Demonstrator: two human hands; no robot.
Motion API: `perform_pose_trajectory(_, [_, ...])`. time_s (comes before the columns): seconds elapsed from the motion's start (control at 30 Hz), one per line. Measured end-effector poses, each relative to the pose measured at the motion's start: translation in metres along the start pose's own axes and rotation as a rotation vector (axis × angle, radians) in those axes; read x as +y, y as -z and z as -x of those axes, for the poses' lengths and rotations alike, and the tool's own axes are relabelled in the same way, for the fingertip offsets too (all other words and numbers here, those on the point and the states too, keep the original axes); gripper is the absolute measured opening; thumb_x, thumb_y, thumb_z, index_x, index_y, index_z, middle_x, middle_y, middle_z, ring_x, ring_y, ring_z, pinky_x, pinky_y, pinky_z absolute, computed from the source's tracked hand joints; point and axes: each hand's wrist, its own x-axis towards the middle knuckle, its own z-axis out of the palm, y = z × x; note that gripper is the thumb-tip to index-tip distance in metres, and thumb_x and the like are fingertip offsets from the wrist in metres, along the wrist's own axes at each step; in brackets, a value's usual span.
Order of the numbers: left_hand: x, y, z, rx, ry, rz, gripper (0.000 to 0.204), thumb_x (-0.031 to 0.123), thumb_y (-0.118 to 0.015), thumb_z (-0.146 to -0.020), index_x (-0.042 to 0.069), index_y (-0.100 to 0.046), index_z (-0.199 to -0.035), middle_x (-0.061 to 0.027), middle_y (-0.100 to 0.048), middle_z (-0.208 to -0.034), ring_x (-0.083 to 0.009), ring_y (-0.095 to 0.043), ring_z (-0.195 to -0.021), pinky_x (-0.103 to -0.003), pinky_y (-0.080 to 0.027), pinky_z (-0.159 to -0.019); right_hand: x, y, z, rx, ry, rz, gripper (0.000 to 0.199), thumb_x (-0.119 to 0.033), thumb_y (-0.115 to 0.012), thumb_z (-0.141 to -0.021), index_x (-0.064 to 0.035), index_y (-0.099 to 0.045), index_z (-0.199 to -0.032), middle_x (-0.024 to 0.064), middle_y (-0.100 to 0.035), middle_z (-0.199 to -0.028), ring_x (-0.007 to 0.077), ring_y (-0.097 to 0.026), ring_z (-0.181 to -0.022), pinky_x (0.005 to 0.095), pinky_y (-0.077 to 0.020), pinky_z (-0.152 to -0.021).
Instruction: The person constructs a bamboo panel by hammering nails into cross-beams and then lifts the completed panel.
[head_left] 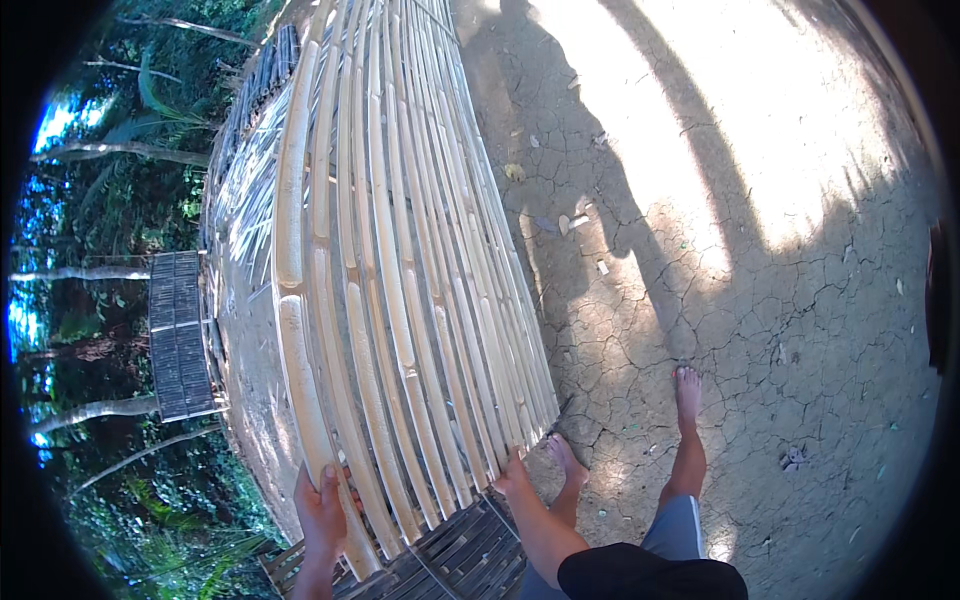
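Observation:
A long panel of split bamboo slats, laid side by side with narrow gaps, runs from my hands toward the far side. My left hand is closed around the outermost left slats close to the near end, thumb on top and fingertips showing through the gap. At the panel's near right corner my right hand grips the slat ends; its fingers are partly hidden beneath them. The slats are pale tan with visible nodes, and their near ends are uneven.
Below the near end lies a darker slatted bamboo panel. Off to the left are a dark slatted platform, loose pale strips and stacked dark poles. Trees stand beyond. Cracked dirt ground and my bare feet are at right.

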Motion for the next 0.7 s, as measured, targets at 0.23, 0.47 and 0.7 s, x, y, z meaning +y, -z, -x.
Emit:
perform_pose_trajectory(0.23, [-0.013,0.041,-0.034,-0.084,-0.131,0.057,0.027,0.020,-0.049,-0.105,0.000,-0.051,-0.124,-0.0071,-0.064,-0.091,-0.0114,-0.061,-0.062,-0.027,-0.053,-0.052,0.023,-0.042,-0.004,0.342,0.112,0.019,0.060,-0.054,-0.054,-0.098,-0.0143,-0.046,-0.141,0.0121,-0.054,-0.140,0.0351,-0.058,-0.119,0.0591,-0.0511,-0.092])
perform_pose_trajectory(0.47, [0.029,0.079,-0.056,-0.077,-0.056,0.057,0.024,0.015,-0.050,-0.103,-0.001,-0.055,-0.120,-0.0075,-0.065,-0.087,-0.0130,-0.061,-0.060,-0.029,-0.053,-0.053,0.011,-0.068,0.053,0.152,0.240,0.053,0.057,-0.054,-0.042,-0.103,-0.0174,-0.040,-0.147,0.0075,-0.049,-0.146,0.0342,-0.054,-0.126,0.0562,-0.0492,-0.094])
perform_pose_trajectory(0.7, [0.049,0.142,-0.076,-0.153,-0.022,0.156,0.025,0.018,-0.050,-0.103,-0.001,-0.055,-0.119,-0.0075,-0.064,-0.086,-0.0153,-0.062,-0.062,-0.032,-0.055,-0.057,0.019,-0.119,0.141,0.267,0.347,0.219,0.058,-0.051,-0.038,-0.105,-0.0133,-0.037,-0.149,0.0118,-0.046,-0.148,0.0356,-0.049,-0.132,0.0620,-0.0407,-0.104])
